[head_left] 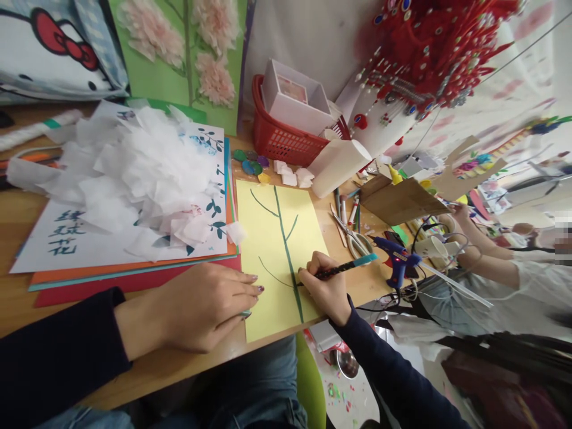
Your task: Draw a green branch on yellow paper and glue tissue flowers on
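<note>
A yellow sheet of paper lies on the table with a dark green stem and side branches drawn on it. My right hand grips a black marker with a teal end, its tip at the stem's lower part, where a thinner branch line meets it. Across the sheet's left edge lies my left hand, fingers stretched out flat. Something small and greenish shows by its thumb; I cannot tell whether it is a nail or an object.
White tissue petals are heaped on stacked coloured paper at left. Scissors and a blue glue gun with cords lie at right. A red basket and a paper roll stand behind. Another person's arm is at far right.
</note>
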### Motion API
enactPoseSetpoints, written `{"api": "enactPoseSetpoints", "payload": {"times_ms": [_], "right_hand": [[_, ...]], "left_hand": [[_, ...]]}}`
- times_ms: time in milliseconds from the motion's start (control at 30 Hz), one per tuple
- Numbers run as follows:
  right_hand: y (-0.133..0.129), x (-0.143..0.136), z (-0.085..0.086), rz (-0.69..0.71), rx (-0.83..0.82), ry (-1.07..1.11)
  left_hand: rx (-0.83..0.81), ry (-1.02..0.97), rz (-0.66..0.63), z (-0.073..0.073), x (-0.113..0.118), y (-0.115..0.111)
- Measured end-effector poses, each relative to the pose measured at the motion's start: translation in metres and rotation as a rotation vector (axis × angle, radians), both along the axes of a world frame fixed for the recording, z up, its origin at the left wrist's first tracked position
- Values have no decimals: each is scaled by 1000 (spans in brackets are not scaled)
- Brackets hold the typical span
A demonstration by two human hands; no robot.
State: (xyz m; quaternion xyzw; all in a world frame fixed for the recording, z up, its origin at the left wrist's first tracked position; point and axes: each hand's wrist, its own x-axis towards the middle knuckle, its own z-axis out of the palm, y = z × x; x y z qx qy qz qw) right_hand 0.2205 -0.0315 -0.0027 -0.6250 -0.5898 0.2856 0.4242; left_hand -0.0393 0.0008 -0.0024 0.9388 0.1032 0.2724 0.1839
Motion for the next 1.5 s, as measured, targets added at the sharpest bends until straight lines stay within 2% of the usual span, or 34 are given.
{"api": "enactPoseSetpoints", "payload": {"times_ms": [1033,1500], "right_hand": [[5,-9,2,49,28,-50],[14,-25,5,76,33,-52]], "left_hand": [[6,6,-5,-4,-1,0],[-4,18,-10,-4,-1,0]]}}
